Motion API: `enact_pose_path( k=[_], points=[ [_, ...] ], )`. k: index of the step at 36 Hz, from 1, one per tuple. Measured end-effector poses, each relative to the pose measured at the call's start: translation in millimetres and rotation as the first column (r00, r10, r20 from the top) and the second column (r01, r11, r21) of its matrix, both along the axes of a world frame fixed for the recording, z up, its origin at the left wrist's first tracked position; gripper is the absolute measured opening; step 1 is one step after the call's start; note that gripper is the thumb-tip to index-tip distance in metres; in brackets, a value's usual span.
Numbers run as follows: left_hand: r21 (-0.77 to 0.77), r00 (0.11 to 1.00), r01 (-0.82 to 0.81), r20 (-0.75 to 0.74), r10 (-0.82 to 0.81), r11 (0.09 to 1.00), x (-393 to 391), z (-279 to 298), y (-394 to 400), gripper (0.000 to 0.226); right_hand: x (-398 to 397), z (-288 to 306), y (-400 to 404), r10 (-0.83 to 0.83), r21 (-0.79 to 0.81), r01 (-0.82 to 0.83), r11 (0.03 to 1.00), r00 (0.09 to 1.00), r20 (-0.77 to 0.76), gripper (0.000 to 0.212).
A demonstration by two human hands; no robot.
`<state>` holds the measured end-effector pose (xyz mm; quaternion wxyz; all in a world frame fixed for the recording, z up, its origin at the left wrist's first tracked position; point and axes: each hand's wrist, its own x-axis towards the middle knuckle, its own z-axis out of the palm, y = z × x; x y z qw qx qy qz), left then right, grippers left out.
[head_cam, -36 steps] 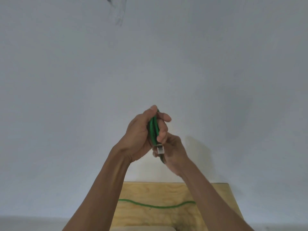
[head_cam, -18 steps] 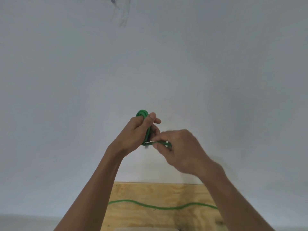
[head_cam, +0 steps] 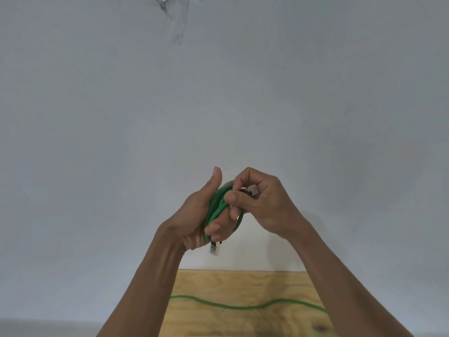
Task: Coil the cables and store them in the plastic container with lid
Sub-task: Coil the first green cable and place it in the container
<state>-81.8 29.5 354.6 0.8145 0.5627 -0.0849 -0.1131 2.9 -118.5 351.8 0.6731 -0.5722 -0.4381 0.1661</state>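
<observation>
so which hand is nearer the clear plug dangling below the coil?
Left. The left hand grips the green coil just above the dangling plug; the right hand is higher, pinching the other plug.

Coiled round-section cable (head_cam: 217, 207): bright green, plain.
Small plastic end plugs (head_cam: 215, 249): clear, dark collar noted.
Loose wavy cable (head_cam: 243, 306): same green.
Flat plywood table top (head_cam: 245, 285): pale yellow, brown grain streaks, dark knot.
Smooth painted wall (head_cam: 97, 142): grey-white, unpatterned.
</observation>
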Motion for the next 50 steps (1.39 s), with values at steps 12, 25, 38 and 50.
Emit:
enact_pose_path(
  k=[12,25,38,50],
  points=[
    [0.421,0.769,-0.635,0.262,0.583,0.648,1,11,-8,0.078,-7,-8,10,-0.475,0.097,0.465,0.88,0.864,0.165,0.03],
    [0.36,0.352,-0.894,0.19,0.917,0.268,18,-2,-12,0.073,-23,-27,18,-0.559,0.067,0.628,0.776,0.634,0.535,0.025],
    [0.316,0.254,-0.934,0.245,0.936,0.17,19,-6,-17,0.076,-41,-26,37,-0.726,0.168,0.723,0.67,0.593,0.348,0.002],
    [0.313,0.228,-0.943,0.361,0.904,0.113,17,-7,-13,0.066,-43,-26,43,-0.616,-0.052,0.643,0.764,0.752,0.234,0.011]
  ],
)
